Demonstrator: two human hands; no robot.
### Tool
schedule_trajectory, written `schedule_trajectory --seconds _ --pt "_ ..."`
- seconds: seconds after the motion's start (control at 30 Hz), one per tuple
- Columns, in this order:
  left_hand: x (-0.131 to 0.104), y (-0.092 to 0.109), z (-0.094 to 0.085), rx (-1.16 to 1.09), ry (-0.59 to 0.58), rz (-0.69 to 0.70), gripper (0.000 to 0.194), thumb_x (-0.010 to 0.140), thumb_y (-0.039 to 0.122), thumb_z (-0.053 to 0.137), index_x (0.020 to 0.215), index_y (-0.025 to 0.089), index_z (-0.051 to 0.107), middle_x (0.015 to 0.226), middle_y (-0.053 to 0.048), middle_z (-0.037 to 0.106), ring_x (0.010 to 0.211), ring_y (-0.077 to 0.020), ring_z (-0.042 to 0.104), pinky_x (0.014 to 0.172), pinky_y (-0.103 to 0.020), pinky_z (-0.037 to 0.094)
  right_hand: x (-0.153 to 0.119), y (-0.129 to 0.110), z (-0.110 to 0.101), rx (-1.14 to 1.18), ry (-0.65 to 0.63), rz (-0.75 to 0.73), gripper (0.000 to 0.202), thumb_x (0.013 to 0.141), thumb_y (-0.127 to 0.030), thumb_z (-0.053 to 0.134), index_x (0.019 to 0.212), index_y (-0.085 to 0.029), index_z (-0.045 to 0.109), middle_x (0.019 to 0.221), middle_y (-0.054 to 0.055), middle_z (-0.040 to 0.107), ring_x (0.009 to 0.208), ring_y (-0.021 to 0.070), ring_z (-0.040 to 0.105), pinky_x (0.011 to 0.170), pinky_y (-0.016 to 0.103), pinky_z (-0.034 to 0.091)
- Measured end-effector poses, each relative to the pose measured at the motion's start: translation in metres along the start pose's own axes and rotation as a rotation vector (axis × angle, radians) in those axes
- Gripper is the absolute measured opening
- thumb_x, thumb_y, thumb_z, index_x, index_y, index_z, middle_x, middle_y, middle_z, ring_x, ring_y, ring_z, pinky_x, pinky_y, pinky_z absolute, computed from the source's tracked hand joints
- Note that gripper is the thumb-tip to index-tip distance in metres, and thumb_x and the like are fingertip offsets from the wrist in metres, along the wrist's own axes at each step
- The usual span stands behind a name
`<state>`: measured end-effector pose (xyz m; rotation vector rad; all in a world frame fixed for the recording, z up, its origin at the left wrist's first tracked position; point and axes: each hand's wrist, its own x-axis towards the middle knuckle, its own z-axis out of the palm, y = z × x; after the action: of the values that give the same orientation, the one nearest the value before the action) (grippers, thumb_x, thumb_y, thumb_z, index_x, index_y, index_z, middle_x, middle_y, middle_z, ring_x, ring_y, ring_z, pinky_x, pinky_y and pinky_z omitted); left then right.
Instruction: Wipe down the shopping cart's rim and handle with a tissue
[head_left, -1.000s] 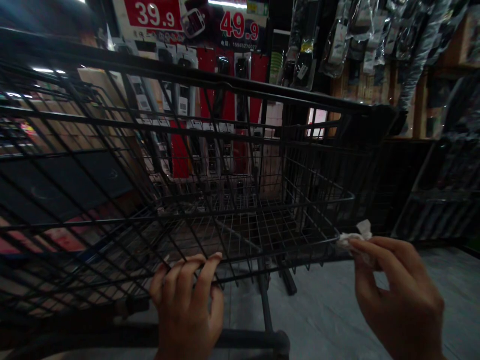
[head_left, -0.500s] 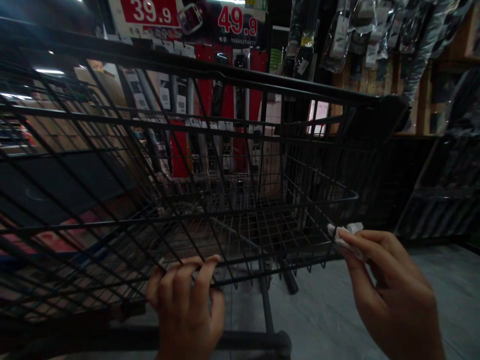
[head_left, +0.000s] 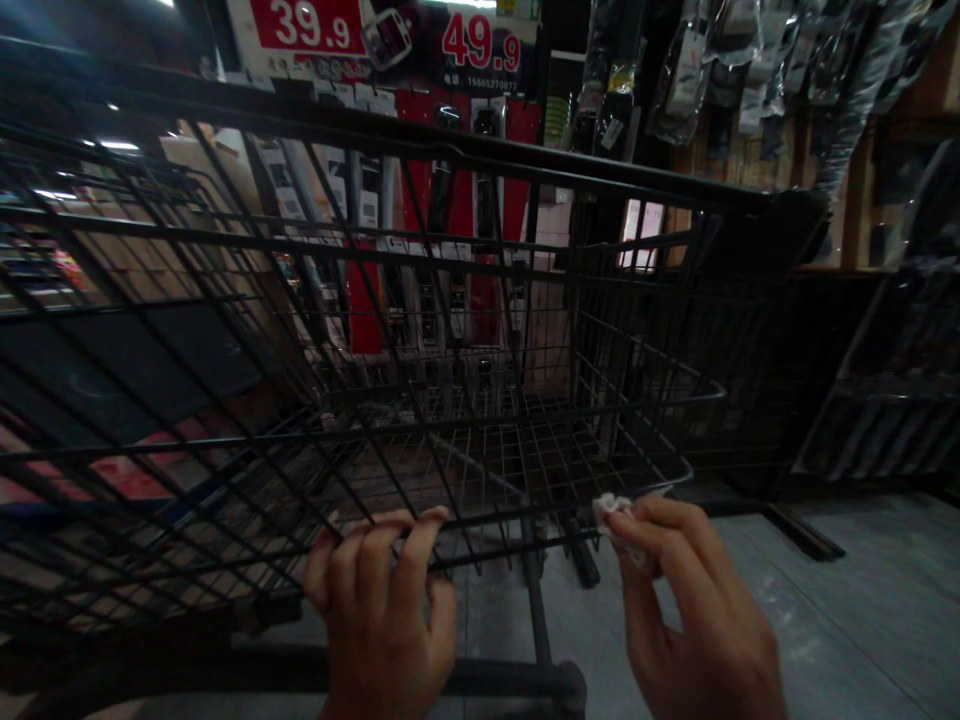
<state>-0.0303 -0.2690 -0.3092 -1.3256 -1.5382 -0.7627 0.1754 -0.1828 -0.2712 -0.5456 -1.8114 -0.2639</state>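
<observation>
A black wire shopping cart (head_left: 480,433) fills most of the view, its side turned towards me. My left hand (head_left: 386,605) is closed on the lower side wires of the cart, fingers hooked over them. Between thumb and fingertips, my right hand (head_left: 697,610) pinches a crumpled white tissue or wipe (head_left: 616,515). That wad is at the lower wires near the cart's right end; whether it presses on them I cannot tell. Only wire mesh shows inside the basket.
Behind the cart, packaged goods hang on a red-backed display (head_left: 420,185) under price signs (head_left: 480,45). Plastic-wrapped items (head_left: 682,85) hang at the upper right. A dark frame tube (head_left: 510,680) runs low beneath the basket, above grey floor tiles (head_left: 847,620).
My right hand has moved left and down with the white wad, from the cart's right corner along its lower wires. My left hand keeps its hold in the same place on the cart.
</observation>
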Motion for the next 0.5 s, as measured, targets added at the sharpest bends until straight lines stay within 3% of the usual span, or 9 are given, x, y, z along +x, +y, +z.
schedule_trajectory --seconds 0.1,0.33,0.5 --pt "0.0 0.0 -0.001 -0.009 -0.009 -0.005 0.038 0.076 0.01 0.056 0.114 0.018 0.054 0.097 -0.008 0.053 0.097 -0.0253 0.05 0.099 -0.051 0.032 -0.001 -0.008 0.008 0.002 0.011 -0.011 0.016 0.091 -0.007 0.045 0.095 -0.011 0.061 0.091 0.006 0.058 0.084 0.0099 0.059 0.074 0.018 0.052" --pt "0.0 0.001 -0.003 -0.03 -0.01 -0.01 0.033 0.079 0.011 0.055 0.111 0.017 0.054 0.097 -0.008 0.053 0.098 -0.0252 0.049 0.1 -0.05 0.031 0.013 -0.01 0.005 -0.143 0.077 -0.047 0.014 0.093 -0.014 0.049 0.097 -0.012 0.062 0.093 0.007 0.06 0.084 0.012 0.059 0.07 0.02 0.052" --pt "-0.002 0.0 -0.001 -0.04 -0.007 -0.015 0.033 0.079 0.011 0.055 0.112 0.018 0.055 0.099 -0.008 0.053 0.098 -0.0247 0.048 0.101 -0.05 0.029 0.013 -0.016 0.017 -0.138 0.034 -0.065 0.018 0.095 -0.015 0.045 0.101 -0.008 0.061 0.094 0.01 0.059 0.085 0.0131 0.058 0.061 0.019 0.051"
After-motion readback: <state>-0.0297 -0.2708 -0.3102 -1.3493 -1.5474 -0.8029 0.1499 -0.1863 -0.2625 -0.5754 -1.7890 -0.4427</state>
